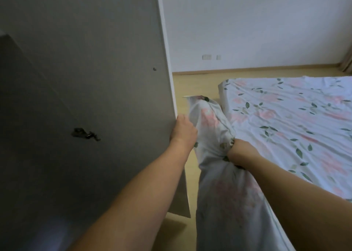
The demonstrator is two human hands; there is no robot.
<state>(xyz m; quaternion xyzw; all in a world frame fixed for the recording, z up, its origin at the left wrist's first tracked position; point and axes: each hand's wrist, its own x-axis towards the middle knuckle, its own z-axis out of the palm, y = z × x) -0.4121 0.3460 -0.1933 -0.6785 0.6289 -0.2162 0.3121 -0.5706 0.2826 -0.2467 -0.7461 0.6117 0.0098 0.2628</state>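
A tall grey wardrobe door stands open on the left, with a small hinge fitting on its inner face. My left hand grips the door's right edge, fingers curled round it out of sight. My right hand grips a bunched-up floral cloth, white with pink flowers and green leaves. The cloth rises above my fist and hangs down below it to the frame's bottom. It sits between the door edge and the bed.
A bed with a matching floral sheet fills the right side. Light wooden floor runs between door and bed to a white wall with sockets. A curtain edge shows at far right.
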